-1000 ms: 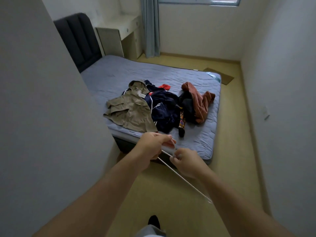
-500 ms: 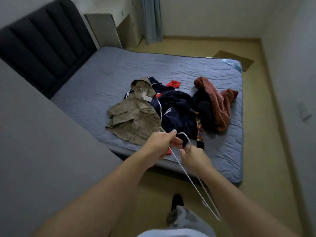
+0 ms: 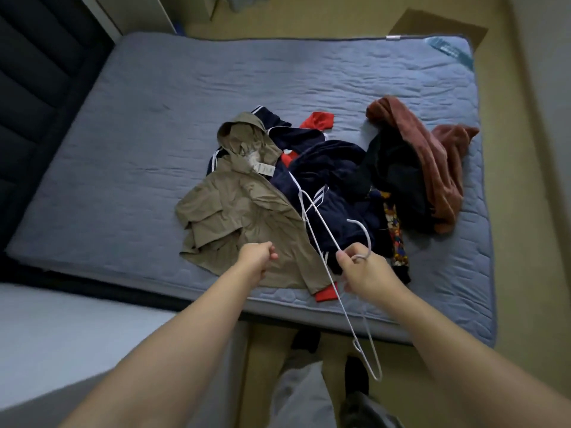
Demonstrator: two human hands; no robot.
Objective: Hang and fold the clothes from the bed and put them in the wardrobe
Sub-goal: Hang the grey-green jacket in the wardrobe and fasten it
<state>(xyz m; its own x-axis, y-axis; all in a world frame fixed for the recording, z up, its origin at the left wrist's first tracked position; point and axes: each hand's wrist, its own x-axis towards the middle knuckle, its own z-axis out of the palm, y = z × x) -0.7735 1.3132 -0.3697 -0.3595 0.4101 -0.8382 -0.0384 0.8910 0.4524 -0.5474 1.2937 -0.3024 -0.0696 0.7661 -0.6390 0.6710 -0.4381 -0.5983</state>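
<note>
A thin white wire hanger [image 3: 368,242] is held in the right hand [image 3: 364,273], whose fingers and thumb curl round the wire just under the hook; the hook rises just beyond the knuckles, one shoulder of the frame reaches forward and left from the hand over the clothes, and the other runs back toward the person's legs. The wires may belong to more than one hanger; I cannot tell. The left hand [image 3: 256,257], apart from the right and level with it, is curled into a loose fist with nothing visible inside it, above the near hem of a crumpled khaki hooded jacket [image 3: 241,211] with a paper tag at its collar. Just ahead of the right hand lies a navy track garment with white stripes [image 3: 327,168], and beyond that a small red piece of cloth [image 3: 318,120]. Ahead and to the right of the right hand lie a black garment [image 3: 395,174], a strip of multicoloured patterned fabric [image 3: 395,239] and a rust-brown fleece garment [image 3: 429,159]. All these lie on a grey-blue quilted mattress [image 3: 154,134], with a dark padded headboard [image 3: 31,72] far off to the left of the left hand. Below the forearms are yellowish flooring [image 3: 265,341] and grey trouser legs [image 3: 302,396].
</note>
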